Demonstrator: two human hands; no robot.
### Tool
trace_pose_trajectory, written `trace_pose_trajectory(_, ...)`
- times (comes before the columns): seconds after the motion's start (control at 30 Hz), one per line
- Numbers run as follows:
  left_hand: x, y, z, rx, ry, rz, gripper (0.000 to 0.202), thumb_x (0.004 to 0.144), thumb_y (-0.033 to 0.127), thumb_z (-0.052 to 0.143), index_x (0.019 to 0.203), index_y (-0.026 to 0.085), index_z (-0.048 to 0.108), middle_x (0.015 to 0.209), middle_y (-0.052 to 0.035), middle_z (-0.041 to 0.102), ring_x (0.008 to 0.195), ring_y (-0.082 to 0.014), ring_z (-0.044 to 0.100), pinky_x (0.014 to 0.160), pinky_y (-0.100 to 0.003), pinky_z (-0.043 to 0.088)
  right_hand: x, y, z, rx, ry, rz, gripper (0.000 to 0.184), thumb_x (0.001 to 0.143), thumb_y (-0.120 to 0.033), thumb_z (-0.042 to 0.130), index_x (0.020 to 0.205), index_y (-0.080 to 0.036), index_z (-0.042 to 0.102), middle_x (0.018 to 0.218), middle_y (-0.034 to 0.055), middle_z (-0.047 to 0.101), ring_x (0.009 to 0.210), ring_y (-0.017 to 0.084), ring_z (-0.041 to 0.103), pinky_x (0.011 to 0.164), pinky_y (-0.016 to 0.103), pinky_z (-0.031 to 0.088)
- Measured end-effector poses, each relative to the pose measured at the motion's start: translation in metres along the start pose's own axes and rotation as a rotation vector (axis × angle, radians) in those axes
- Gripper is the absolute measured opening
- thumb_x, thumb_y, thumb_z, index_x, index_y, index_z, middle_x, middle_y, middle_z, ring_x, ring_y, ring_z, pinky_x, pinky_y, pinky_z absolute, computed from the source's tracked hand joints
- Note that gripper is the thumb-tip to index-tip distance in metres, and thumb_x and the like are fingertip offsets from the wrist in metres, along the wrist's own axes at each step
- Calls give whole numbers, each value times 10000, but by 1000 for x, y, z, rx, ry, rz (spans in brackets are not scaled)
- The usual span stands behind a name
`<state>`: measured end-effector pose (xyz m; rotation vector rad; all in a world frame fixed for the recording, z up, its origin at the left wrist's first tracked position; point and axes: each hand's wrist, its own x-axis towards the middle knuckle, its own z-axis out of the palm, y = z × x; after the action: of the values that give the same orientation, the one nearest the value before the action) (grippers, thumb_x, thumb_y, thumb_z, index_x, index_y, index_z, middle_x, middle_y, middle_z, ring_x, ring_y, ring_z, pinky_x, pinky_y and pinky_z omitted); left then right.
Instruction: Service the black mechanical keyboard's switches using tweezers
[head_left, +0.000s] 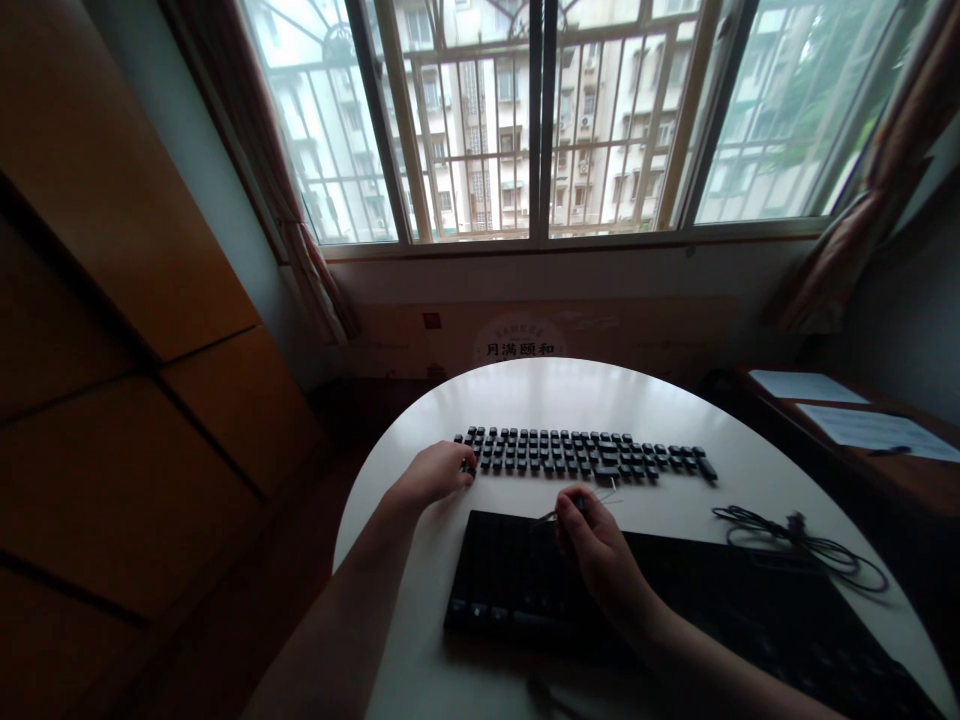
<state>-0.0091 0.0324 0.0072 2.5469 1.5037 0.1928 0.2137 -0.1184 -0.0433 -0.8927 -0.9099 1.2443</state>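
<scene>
My left hand [441,468] is at the left end of the rows of loose black keycaps [551,452], its fingers closed round a keycap [469,465] at the near left corner. Over the black keyboard [502,570], my right hand [589,525] is closed in a fist around a thin metal tool [545,519] that looks like a wire keycap puller. Fine wires stick out on both sides of that fist, and the palm hides the rest. Most of the keyboard's surface is too dark to make out, though a few keys show along its left edge.
A coiled black cable [799,545] lies right of the keyboard on the round white table [555,390]. A dark object [547,695] is at the near edge. Papers [877,430] and a pen rest on a brown desk at right. Wooden cabinets [202,420] stand left, with a window ahead.
</scene>
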Motion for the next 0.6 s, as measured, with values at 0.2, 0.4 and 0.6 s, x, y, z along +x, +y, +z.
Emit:
trace_pose_trajectory(0.2, 0, 2, -1, 4, 14, -31, 216, 713, 179, 721, 903, 261, 782, 896, -46, 745, 821, -235, 678, 725, -285, 474, 0, 0, 0, 0, 10, -13, 416, 832, -592, 724, 860, -222, 537, 630, -58, 480, 518, 92, 413, 446, 191, 332)
trace_pose_trajectory(0.4, -2, 6, -3, -8, 33, -29, 216, 720, 168, 715, 903, 263, 781, 894, -41, 749, 808, -228, 680, 711, -279, 465, -1, -2, 1, -1, 2, -6, 429, 819, -603, 729, 852, -222, 535, 617, -64, 467, 502, 85, 396, 432, 189, 320)
trace_pose_trajectory(0.6, -6, 12, -7, -11, 52, -22, 184, 772, 195, 687, 922, 251, 778, 920, -46, 760, 810, -228, 684, 674, -275, 451, 0, 1, -1, -8, -3, -6, 418, 836, -592, 719, 863, -218, 534, 626, -63, 468, 514, 86, 401, 438, 183, 318)
